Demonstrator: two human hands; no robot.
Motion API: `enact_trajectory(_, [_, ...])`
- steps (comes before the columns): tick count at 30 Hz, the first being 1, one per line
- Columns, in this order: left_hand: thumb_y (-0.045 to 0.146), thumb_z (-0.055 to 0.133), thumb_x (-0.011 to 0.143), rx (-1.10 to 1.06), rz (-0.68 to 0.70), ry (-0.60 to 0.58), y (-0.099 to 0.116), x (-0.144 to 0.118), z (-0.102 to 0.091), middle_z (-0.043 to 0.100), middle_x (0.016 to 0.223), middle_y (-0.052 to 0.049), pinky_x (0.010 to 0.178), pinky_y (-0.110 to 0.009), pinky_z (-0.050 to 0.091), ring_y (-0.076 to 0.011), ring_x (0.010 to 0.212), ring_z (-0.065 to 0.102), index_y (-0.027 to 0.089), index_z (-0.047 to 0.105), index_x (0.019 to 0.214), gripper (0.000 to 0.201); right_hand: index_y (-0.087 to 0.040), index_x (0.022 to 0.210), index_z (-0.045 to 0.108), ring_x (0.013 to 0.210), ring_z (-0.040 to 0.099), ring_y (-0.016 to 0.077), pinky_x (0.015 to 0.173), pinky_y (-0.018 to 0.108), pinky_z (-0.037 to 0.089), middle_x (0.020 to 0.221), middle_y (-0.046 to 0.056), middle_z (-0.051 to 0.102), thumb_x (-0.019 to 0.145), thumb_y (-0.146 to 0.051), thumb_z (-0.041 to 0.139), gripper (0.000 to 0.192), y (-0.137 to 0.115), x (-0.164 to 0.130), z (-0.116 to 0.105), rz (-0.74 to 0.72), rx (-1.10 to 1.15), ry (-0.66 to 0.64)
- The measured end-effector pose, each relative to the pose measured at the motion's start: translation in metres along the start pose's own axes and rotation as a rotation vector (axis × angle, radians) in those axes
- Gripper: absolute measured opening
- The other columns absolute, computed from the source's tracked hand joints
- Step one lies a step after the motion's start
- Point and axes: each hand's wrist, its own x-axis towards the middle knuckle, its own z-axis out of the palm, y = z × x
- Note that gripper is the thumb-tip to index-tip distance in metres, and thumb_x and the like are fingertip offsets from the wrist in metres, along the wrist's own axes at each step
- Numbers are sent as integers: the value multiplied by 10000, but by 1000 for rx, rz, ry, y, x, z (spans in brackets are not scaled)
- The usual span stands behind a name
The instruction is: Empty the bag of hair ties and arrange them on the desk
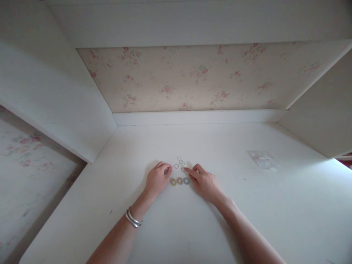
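Note:
On the white surface lie several small thin coloured rings, like elastic hair bands. Nearest me they form a row of small piles: yellow rings [173, 182], pinkish rings [179, 180] and blue-green rings [186, 180]. Beyond the row are loose greenish rings [182, 162] and a brownish ring [176, 166]. The index fingertip of my right hand [205, 183] touches a reddish ring [183, 169]; the thumb stays apart and the other fingers curl. My left hand [158, 178] rests left of the rings, thumb and fingertips pressed together; whatever they may hold is hidden.
A clear plastic packet [262, 160] lies to the right. White side panels [60, 84] and a low back ledge [198, 117] enclose the white desktop [154, 234], below floral wallpaper [192, 80]. A small dark sliver [111, 211] lies left of my forearm.

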Motion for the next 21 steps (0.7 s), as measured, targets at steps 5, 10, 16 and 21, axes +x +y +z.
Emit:
enact_trajectory(5, [253, 435, 897, 72, 20, -45, 5, -4, -2, 638, 901, -2, 768, -227, 423, -121, 821, 590, 238, 647, 883, 213, -388, 1164, 575, 660, 585, 95, 571, 214, 373, 964, 0, 563, 940, -318, 375, 308, -1, 3, -3, -8, -108, -47])
enact_trajectory(10, [266, 427, 902, 119, 11, -66, 7, -5, -3, 628, 889, 5, 714, -220, 409, -113, 780, 577, 245, 635, 875, 210, -314, 1040, 637, 693, 587, 96, 607, 214, 391, 943, 2, 573, 948, -334, 364, 288, 8, -4, -8, -43, -74, -28])
enact_trajectory(16, [278, 410, 910, 139, 24, -78, 5, -4, -2, 616, 876, 12, 679, -223, 397, -108, 754, 571, 248, 632, 870, 228, -249, 974, 627, 686, 576, 98, 577, 206, 385, 920, 20, 582, 943, -264, 359, 271, 9, -8, -5, -94, -94, -23])
enact_trajectory(21, [279, 410, 910, 134, 13, -80, 4, -4, -2, 619, 880, 10, 693, -221, 399, -111, 772, 575, 249, 638, 884, 232, -233, 967, 598, 689, 576, 112, 570, 218, 395, 930, 24, 572, 944, -261, 353, 248, 8, -7, -4, -70, -85, -41])
